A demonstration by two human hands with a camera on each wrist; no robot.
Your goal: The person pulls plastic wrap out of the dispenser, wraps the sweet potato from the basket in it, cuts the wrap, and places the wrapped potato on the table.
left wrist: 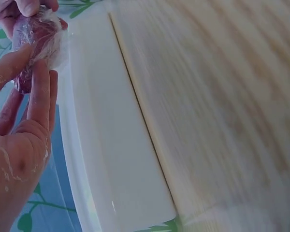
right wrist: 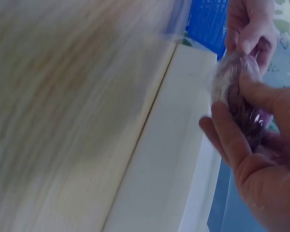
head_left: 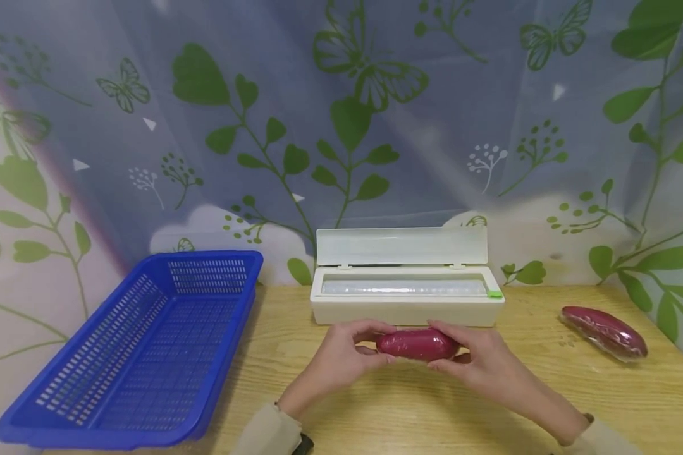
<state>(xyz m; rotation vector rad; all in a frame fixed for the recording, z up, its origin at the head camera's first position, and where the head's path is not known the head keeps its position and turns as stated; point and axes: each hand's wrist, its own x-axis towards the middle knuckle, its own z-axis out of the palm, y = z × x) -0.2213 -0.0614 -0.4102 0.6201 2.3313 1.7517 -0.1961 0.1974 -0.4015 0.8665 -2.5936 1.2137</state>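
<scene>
In the head view a purple-red sweet potato (head_left: 418, 344) in clear cling film is held level between both hands, just in front of a white cling film dispenser (head_left: 406, 313). My left hand (head_left: 346, 354) grips its left end, thumb on the near side and fingers on the far side. The right hand (head_left: 486, 360) holds the other end the same way. Both wrist views show crumpled film gathered along the underside of the sweet potato (left wrist: 31, 46). The dispenser's lid (head_left: 401, 246) stands up, with a roll of film (head_left: 404, 287) inside.
A blue plastic basket (head_left: 207, 404) stands on the left of the wooden table (head_left: 398, 417). At the right lies another film-wrapped sweet potato (head_left: 603, 332). A green slider (head_left: 494, 294) sits at the dispenser's right end. Behind the table hangs a leaf-patterned cloth (head_left: 444, 158).
</scene>
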